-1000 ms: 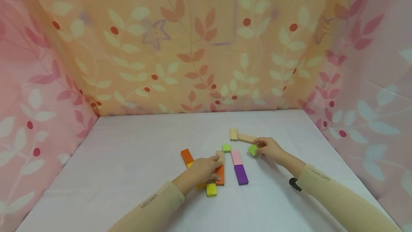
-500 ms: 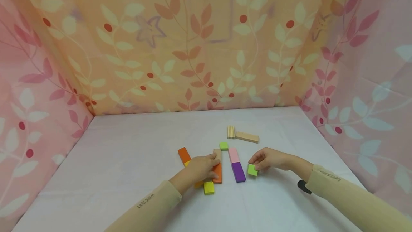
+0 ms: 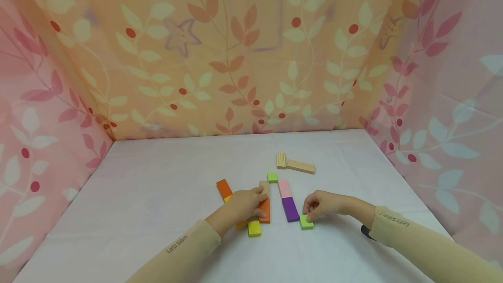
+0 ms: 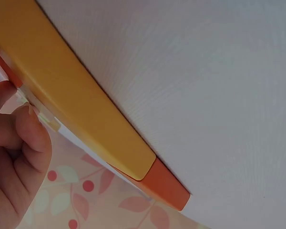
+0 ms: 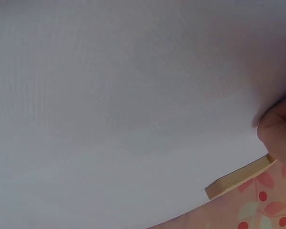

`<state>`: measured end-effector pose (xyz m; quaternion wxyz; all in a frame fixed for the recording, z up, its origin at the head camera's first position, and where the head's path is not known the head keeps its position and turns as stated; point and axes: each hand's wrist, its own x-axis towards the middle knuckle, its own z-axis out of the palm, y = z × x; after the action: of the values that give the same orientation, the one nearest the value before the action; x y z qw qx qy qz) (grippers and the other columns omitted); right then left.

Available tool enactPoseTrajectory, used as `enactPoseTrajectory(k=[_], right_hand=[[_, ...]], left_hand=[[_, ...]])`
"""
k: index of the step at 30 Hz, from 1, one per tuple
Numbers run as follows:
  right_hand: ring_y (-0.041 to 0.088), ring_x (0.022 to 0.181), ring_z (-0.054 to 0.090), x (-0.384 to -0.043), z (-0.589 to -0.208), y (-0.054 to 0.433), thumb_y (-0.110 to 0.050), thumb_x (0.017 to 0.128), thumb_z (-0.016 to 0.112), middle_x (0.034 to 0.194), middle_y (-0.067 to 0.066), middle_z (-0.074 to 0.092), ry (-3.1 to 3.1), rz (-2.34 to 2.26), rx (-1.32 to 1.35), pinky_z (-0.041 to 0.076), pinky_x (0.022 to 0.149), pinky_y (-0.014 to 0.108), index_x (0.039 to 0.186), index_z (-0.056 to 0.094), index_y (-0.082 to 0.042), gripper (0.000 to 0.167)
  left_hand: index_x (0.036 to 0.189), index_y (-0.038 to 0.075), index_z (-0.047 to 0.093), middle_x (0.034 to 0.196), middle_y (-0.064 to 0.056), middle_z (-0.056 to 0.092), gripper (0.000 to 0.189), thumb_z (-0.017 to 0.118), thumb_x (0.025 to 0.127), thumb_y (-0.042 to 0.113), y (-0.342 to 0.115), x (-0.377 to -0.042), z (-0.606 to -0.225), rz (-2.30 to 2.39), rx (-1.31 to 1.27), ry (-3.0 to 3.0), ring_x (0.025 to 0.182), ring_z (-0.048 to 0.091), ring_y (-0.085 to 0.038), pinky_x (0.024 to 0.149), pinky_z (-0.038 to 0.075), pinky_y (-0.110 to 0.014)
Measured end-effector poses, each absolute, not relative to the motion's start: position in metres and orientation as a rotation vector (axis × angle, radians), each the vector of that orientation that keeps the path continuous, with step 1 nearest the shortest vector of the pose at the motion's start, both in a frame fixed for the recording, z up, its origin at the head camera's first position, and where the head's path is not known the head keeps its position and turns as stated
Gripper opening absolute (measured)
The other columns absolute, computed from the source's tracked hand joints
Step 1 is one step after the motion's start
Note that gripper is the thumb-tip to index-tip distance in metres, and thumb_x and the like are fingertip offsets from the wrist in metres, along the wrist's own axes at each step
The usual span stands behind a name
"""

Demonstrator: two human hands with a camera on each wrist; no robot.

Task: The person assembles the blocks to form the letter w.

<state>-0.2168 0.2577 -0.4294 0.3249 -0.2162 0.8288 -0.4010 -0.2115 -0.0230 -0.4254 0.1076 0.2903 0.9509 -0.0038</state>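
My right hand (image 3: 326,204) pinches a light green block (image 3: 306,222), which lies at the near end of a purple block (image 3: 290,209). A pink block (image 3: 284,188) continues that row away from me. My left hand (image 3: 241,206) rests with spread fingers on a natural wood block (image 3: 264,185) and an orange block (image 3: 265,213) set end to end. Partly under and beside this hand runs a slanted row with a dark orange block (image 3: 224,188) and a long yellow block (image 4: 71,90). A bright yellow block (image 3: 254,229) sits at the near end.
A second light green block (image 3: 272,177) lies at the top, between the two rows. Farther back are a striped group of thin wood pieces (image 3: 281,160) and a plain wood block (image 3: 301,166). Patterned cloth (image 3: 235,56) walls the white table (image 3: 157,178).
My right hand has brought the light green block from near the plain wood block toward me, to the purple block's near end. The left hand has stayed on its blocks.
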Motion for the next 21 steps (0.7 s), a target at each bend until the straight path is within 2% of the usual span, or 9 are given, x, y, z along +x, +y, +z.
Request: enactPoseTrajectory(k=[8, 21], right_hand=[[0.018, 0.081, 0.047, -0.2127, -0.4268, 0.2538, -0.009, 0.080, 0.078, 0.083, 0.000, 0.053, 2.251, -0.936, -0.610, 0.039, 0.069, 0.029, 0.079, 0.062, -0.007, 0.016], [0.017, 0.080, 0.045, -0.2133, -0.4275, 0.2527, -0.007, 0.080, 0.077, 0.083, 0.000, 0.050, 2.237, -0.938, -0.646, 0.038, 0.067, 0.027, 0.080, 0.062, -0.005, 0.015]], left_hand=[[0.141, 0.023, 0.053, 0.149, -0.002, 0.044, 0.068, 0.063, 0.083, 0.055, -0.0215, -0.2128, -0.4268, -0.021, 0.845, 2.789, 0.126, 0.053, -0.021, 0.094, 0.049, -0.033], [0.141, 0.023, 0.054, 0.148, -0.003, 0.046, 0.068, 0.065, 0.082, 0.055, -0.0205, -0.2133, -0.4253, -0.028, 0.835, 2.781, 0.123, 0.056, -0.023, 0.093, 0.049, -0.034]])
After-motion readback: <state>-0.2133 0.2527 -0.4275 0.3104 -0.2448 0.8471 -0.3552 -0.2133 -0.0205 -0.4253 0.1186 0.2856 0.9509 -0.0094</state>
